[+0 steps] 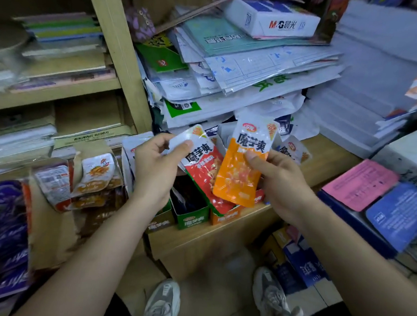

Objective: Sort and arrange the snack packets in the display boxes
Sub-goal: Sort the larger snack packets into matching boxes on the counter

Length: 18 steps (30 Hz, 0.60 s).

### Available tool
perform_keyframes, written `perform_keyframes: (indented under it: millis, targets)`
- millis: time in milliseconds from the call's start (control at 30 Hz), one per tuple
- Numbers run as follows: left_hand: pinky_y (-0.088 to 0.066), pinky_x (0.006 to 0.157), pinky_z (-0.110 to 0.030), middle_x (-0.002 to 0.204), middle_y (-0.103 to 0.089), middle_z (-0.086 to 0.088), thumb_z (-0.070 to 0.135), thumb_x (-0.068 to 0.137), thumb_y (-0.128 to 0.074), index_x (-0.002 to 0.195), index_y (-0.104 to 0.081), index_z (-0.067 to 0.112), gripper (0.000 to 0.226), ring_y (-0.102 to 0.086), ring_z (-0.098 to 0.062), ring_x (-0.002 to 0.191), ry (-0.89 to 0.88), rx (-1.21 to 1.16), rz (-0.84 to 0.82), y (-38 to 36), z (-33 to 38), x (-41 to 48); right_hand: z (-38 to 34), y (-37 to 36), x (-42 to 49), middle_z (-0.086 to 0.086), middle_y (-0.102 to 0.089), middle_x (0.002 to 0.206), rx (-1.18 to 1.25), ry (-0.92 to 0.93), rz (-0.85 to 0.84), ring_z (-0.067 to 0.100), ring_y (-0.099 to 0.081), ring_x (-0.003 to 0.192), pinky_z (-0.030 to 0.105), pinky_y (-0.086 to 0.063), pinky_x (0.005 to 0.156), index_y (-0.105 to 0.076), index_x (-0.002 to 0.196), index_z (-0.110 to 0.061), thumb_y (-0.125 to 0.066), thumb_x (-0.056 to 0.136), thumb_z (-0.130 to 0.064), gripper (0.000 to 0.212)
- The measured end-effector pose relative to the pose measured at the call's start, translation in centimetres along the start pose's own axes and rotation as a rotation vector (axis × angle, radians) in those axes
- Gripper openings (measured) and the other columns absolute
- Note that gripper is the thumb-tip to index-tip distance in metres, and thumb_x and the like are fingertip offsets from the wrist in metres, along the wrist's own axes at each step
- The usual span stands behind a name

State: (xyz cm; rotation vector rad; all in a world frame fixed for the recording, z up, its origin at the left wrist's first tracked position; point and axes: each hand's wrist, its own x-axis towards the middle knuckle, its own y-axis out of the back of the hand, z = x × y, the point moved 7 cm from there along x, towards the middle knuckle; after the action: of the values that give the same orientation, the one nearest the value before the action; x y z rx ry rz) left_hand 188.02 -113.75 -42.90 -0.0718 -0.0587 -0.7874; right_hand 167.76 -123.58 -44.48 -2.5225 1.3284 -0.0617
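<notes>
- My left hand point(158, 164) pinches the red packet point(203, 168) by its white top, with the thumb pressed flat on the front and the fingers curled behind.
- My right hand point(280, 179) grips the orange packet point(238, 179) at its edge, with the thumb on the front where white meets orange.
- Both are flat, glossy foil pouches. Each is rectangular with rounded corners and crinkled seams, and has a white upper part above a coloured lower part.
- The orange packet stands almost upright with its white end up. It overlaps the lower right side of the red one.
- The red packet lies on a slant, its long axis running from upper left to lower right, with the white end toward my left hand.
- Each front carries the bold dark characters 魔芋爽. The smaller print is too blurred to read.
- I hold both packets above the open cardboard display boxes, one green point(191, 216) and one orange point(224, 217), at the front of the wooden bench point(222, 234).
- More of these pouches point(293, 148) lie behind.
- On a slumped heap of papers point(257, 68) sits a white carton point(272, 17) marked M&G 晨光.
</notes>
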Motion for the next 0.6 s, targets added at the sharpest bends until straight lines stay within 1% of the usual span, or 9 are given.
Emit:
perform_keyframes:
  millis: [100,200,267,333,367,433,467,533,600]
  targets:
    - [-0.058,0.062,-0.036,0.086,-0.073,-0.008,0.012,0.094,-0.071,0.09,-0.067,0.009,0.006,-0.073,-0.02,0.074,0.146,-0.099,-0.085,-2.8,-0.8,0.0,0.7,-0.1,-0.1,0.002,-0.075,0.101,0.018,-0.032,0.006,0.021,-0.073,0.091,0.035,-0.06,0.074,-0.062,0.12,-0.015,-0.057,0.1,-0.023,0.022]
    - [-0.055,0.057,-0.031,0.085,-0.067,-0.014,0.015,0.094,-0.071,0.094,-0.062,-0.002,0.019,-0.07,-0.018,0.065,0.183,-0.091,-0.158,-5.2,-0.9,0.3,0.4,0.7,-0.3,0.001,-0.075,0.107,0.063,-0.055,0.001,0.019,-0.074,0.093,0.033,-0.06,0.068,-0.061,0.125,-0.022,-0.057,0.1,-0.021,0.026]
    - [-0.055,0.064,-0.033,0.089,-0.065,-0.019,0.025,0.095,-0.07,0.09,-0.06,0.0,0.028,-0.07,-0.022,0.072,0.177,-0.088,-0.226,-6.4,-0.3,0.7,0.1,1.6,-0.4,0.003,-0.075,0.106,0.111,-0.06,0.012,0.021,-0.074,0.091,0.036,-0.06,0.066,-0.062,0.126,-0.019,-0.059,0.098,-0.02,0.029]
    - [-0.059,0.069,-0.033,0.085,-0.072,-0.013,0.037,0.099,-0.061,0.084,-0.063,0.0,0.04,-0.071,-0.021,0.077,0.169,-0.074,-0.299,-6.8,0.1,1.4,0.0,2.4,-0.4,0.008,-0.074,0.107,0.168,-0.077,0.044,0.024,-0.074,0.09,0.038,-0.061,0.066,-0.059,0.131,-0.013,-0.064,0.091,-0.023,0.041]
    - [-0.06,0.071,-0.034,0.085,-0.074,-0.009,0.041,0.101,-0.056,0.087,-0.069,0.007,0.038,-0.071,-0.02,0.078,0.136,-0.025,-0.321,-6.6,0.3,1.8,-0.1,2.8,-0.3,0.009,-0.074,0.108,0.192,-0.087,0.066,0.023,-0.074,0.089,0.036,-0.06,0.066,-0.058,0.132,-0.012,-0.065,0.09,-0.025,0.045]
    - [-0.058,0.072,-0.04,0.091,-0.076,-0.004,0.041,0.103,-0.052,0.099,-0.073,0.022,0.028,-0.07,-0.02,0.081,-0.118,0.366,-0.313,-5.6,0.7,3.2,-0.3,3.8,-0.3,0.007,-0.075,0.107,0.232,-0.079,0.107,0.02,-0.074,0.088,0.032,-0.059,0.063,-0.057,0.133,-0.012,-0.062,0.096,-0.023,0.039]
    - [-0.055,0.071,-0.04,0.095,-0.075,-0.002,0.042,0.1,-0.053,0.104,-0.072,0.029,0.023,-0.069,-0.021,0.086,-0.298,0.699,-0.339,-5.6,0.5,3.6,-0.3,4.3,-0.2,0.005,-0.075,0.104,0.248,-0.074,0.124,0.019,-0.074,0.088,0.031,-0.059,0.064,-0.058,0.132,-0.013,-0.06,0.098,-0.022,0.036]
    - [-0.047,0.08,-0.039,0.101,-0.072,0.001,0.049,0.094,-0.057,0.119,-0.068,0.038,0.029,-0.06,-0.024,0.104,-0.578,1.296,-0.449,-6.4,-1.1,3.3,-0.5,5.1,-0.1,0.001,-0.076,0.101,0.259,-0.066,0.161,0.017,-0.074,0.088,0.034,-0.06,0.065,-0.059,0.13,-0.016,-0.059,0.099,-0.023,0.031]
    - [-0.031,0.092,-0.043,0.102,-0.071,0.006,0.06,0.09,-0.056,0.125,-0.063,0.037,0.042,-0.05,-0.025,0.115,-0.736,1.567,-0.574,-7.3,-2.9,2.8,-0.6,5.8,-0.1,-0.001,-0.075,0.103,0.235,-0.048,0.193,0.015,-0.074,0.089,0.036,-0.061,0.07,-0.061,0.127,-0.019,-0.06,0.099,-0.023,0.028]
